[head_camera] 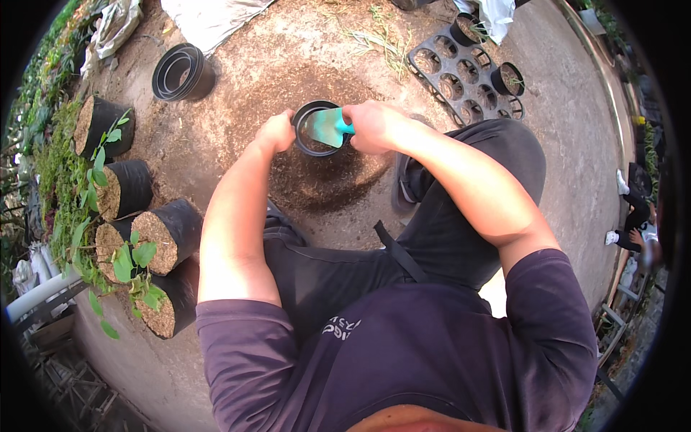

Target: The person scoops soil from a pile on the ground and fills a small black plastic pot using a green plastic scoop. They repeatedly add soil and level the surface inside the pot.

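Observation:
A black plastic plant pot stands on the soil-strewn ground in front of me. My left hand grips its left rim. In my right hand is a hand trowel with a turquoise handle, its blade tilted over the pot's mouth. The blade is smeared with soil and hides much of the pot's inside, so how full it is I cannot tell. Loose brown potting mix lies spread around the pot and toward my feet.
Stacked black pots stand at upper left. Several filled black grow bags line the left side, with leafy stems across them. At upper right lies a black pot-carrier tray holding two small pots. Another person is at far right.

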Demonstrator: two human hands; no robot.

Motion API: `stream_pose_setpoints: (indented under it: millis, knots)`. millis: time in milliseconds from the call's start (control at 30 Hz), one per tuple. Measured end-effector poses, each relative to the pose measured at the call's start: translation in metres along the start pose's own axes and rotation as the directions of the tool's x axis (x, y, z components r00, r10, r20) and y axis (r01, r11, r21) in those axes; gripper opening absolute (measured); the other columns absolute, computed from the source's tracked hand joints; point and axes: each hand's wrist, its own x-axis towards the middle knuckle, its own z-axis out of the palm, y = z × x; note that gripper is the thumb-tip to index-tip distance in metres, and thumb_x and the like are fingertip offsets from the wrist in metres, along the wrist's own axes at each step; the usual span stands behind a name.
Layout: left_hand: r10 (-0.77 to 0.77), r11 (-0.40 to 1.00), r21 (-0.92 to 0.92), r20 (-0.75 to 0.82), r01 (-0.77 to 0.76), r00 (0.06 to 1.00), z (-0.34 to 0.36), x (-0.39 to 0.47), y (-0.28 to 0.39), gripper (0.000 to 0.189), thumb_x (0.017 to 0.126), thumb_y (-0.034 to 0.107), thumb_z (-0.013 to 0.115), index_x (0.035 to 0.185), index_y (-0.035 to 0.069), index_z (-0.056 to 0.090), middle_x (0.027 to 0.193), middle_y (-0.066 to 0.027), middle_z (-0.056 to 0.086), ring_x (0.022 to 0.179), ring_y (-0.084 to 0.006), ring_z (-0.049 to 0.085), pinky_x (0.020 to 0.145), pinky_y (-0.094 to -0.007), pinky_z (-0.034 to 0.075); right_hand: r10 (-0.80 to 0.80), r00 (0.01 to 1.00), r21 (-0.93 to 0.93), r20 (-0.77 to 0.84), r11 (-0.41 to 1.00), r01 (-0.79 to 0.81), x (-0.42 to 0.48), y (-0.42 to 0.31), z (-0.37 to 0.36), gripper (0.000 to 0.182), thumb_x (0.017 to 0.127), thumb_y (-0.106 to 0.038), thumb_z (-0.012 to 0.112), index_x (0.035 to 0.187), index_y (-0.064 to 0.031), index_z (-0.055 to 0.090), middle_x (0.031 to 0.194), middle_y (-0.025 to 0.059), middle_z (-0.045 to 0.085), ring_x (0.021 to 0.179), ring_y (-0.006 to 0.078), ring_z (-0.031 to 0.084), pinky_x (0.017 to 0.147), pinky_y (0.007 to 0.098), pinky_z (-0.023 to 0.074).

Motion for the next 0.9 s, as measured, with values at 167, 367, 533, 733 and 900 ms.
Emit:
stream_pose_setpoints:
  millis: [167,367,533,733,900]
  knots:
    - [0.042,0.999,-0.026,0.031,-0.041,0.999,0.001,0.002,0.003,0.037,0.079,0.011,0.049,0.116,0.006,0.046,0.106,-0.0209,0.055,0.103,-0.0337,0.051,0.088,-0.0389,0.04,-0.022,0.999,0.034,-0.044,0.999,0.024,-0.003,-0.001,-0.012,0.031,0.068,-0.012,0.055,0.099,-0.008,0.056,0.087,0.0144,0.061,0.087,0.029,0.059,0.074,0.0377,0.0461]
    - [0.026,1.0,-0.011,0.0,-0.026,1.0,0.003,0.004,0.0,0.037,0.078,0.01,0.05,0.115,0.006,0.047,0.105,-0.0209,0.056,0.102,-0.0337,0.051,0.088,-0.0389,0.04,0.049,0.998,0.025,-0.042,0.999,-0.048,0.006,0.005,-0.002,0.03,0.072,-0.014,0.051,0.1,-0.0081,0.059,0.096,0.014,0.061,0.091,0.0274,0.059,0.076,0.0374,0.0477]
    - [0.031,0.999,-0.021,0.032,-0.03,0.999,0.0,0.002,0.001,0.035,0.08,0.014,0.051,0.114,0.007,0.047,0.104,-0.021,0.056,0.101,-0.0335,0.052,0.086,-0.0395,0.041,0.028,0.999,0.048,-0.041,0.999,-0.026,0.002,0.002,-0.012,0.031,0.071,-0.013,0.049,0.1,-0.0064,0.058,0.096,0.0146,0.061,0.092,0.0281,0.059,0.077,0.0383,0.0476]
    - [0.009,1.0,0.003,0.016,-0.009,1.0,0.003,0.005,-0.002,0.034,0.082,0.016,0.052,0.114,0.007,0.047,0.103,-0.0204,0.057,0.101,-0.0337,0.052,0.086,-0.0396,0.041,0.078,0.995,0.073,-0.059,0.995,-0.074,0.005,0.002,0.0,0.028,0.071,-0.014,0.054,0.098,-0.0068,0.057,0.089,0.0148,0.061,0.087,0.0283,0.059,0.074,0.0371,0.046]
    - [0.011,1.0,0.017,0.004,-0.011,1.0,0.003,0.002,-0.004,0.034,0.082,0.019,0.053,0.113,0.007,0.048,0.103,-0.0201,0.057,0.1,-0.0339,0.052,0.086,-0.0396,0.041,0.06,0.997,0.051,-0.048,0.997,-0.057,0.0,-0.004,0.003,0.028,0.071,-0.015,0.054,0.097,-0.0076,0.056,0.088,0.0146,0.061,0.087,0.0286,0.059,0.074,0.0381,0.0459]
